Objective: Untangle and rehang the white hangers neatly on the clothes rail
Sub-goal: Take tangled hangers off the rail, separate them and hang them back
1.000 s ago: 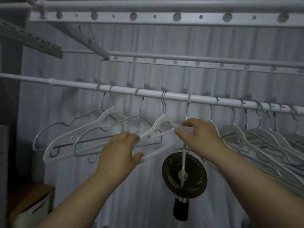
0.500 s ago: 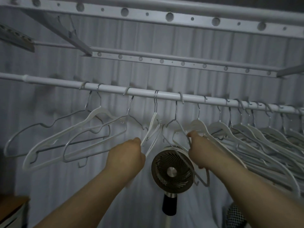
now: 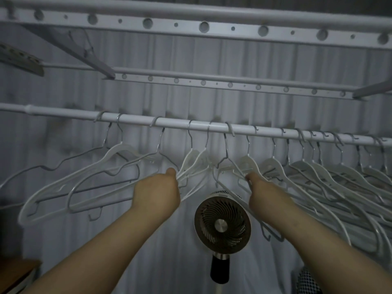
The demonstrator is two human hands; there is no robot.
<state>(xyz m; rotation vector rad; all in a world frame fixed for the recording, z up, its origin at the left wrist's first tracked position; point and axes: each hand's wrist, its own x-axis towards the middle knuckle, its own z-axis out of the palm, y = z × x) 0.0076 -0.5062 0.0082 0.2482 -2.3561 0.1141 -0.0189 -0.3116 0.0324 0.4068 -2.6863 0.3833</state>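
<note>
White hangers (image 3: 197, 164) hang by thin metal hooks near the middle of the clothes rail (image 3: 265, 132), a long round white pole. The left hand (image 3: 157, 194) closes like a fist around the flat arms of two of them, likely to pull them out of the knot. The right hand (image 3: 267, 192) pinches the arm of the next hanger (image 3: 246, 164), likely to hold it back. More smooth hangers crowd the rail's right end. A round fan (image 3: 222, 225) stands below.
</note>
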